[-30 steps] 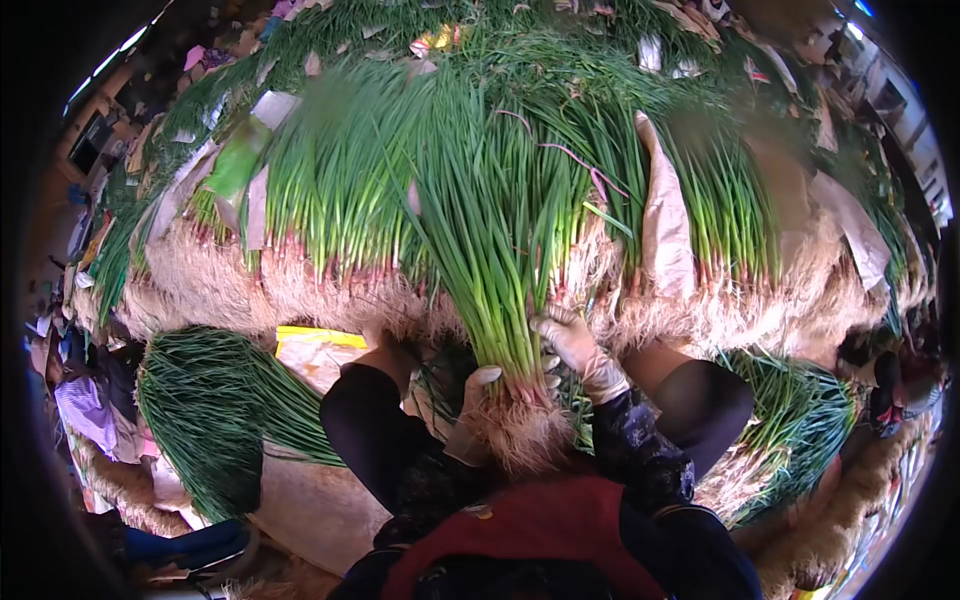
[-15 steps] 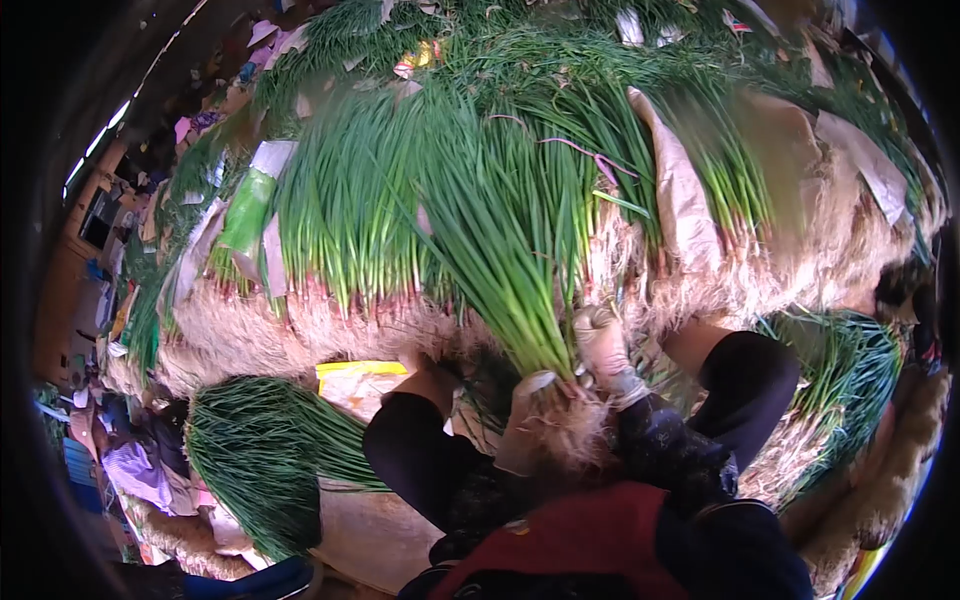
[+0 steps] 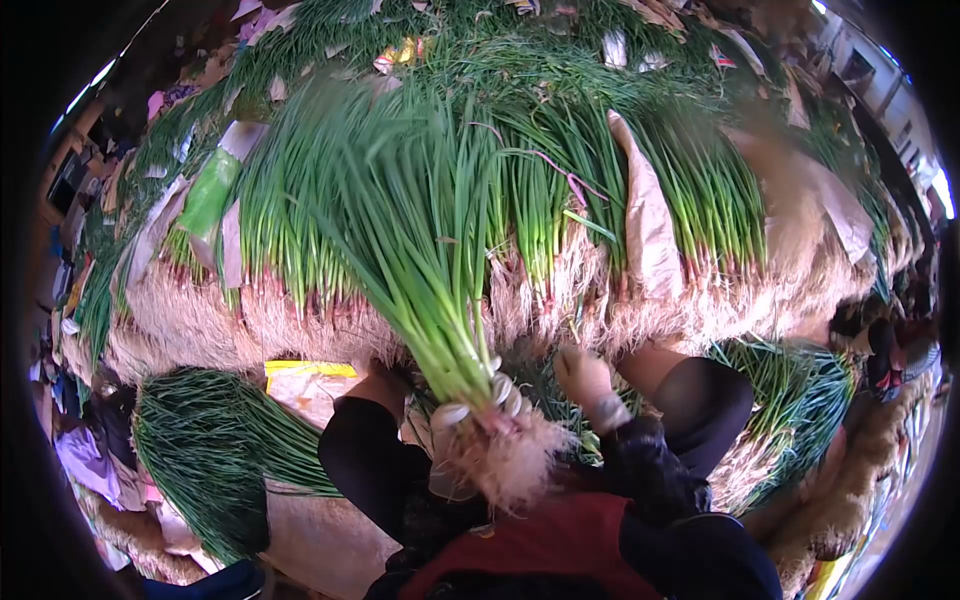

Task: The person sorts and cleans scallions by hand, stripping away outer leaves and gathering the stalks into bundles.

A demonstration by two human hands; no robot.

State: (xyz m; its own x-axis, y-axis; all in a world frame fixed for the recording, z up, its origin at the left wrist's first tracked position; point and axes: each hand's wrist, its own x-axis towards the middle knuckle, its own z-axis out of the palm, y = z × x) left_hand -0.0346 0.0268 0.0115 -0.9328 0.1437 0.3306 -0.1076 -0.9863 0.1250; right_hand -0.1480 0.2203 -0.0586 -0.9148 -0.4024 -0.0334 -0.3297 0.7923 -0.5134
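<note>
Grips with the left hand (image 3: pixel 447 430) a thick bunch of green onions (image 3: pixel 440 325), low on the stems and close to the roots (image 3: pixel 512 458), the thumb on the 7 o'clock side and the fingertips coming around from the 3 o'clock side. Keeps this bunch near the middle of the view, leaves leaning toward 11 o'clock, roots hanging toward 5 o'clock, partly before the red garment (image 3: pixel 545 560). Holds the right hand (image 3: pixel 584 377) at 4 o'clock from the centre, near the bunch but apart from it, with fingers curled inward; cannot tell about anything inside. Both hands between the dark-clothed knees (image 3: pixel 362 450). Across the view, from 10 to 2 o'clock, a long row of green onions (image 3: pixel 310 190), leaf tips toward 12 o'clock and pale roots toward 6 o'clock. In this row, at 2 o'clock, a brown strip (image 3: pixel 648 215); at 1 o'clock, a pink tie (image 3: pixel 573 185); at 10 o'clock, a green packet (image 3: pixel 208 200). Outside the knees, a dark green heap (image 3: pixel 195 450) at 8 o'clock.
</note>
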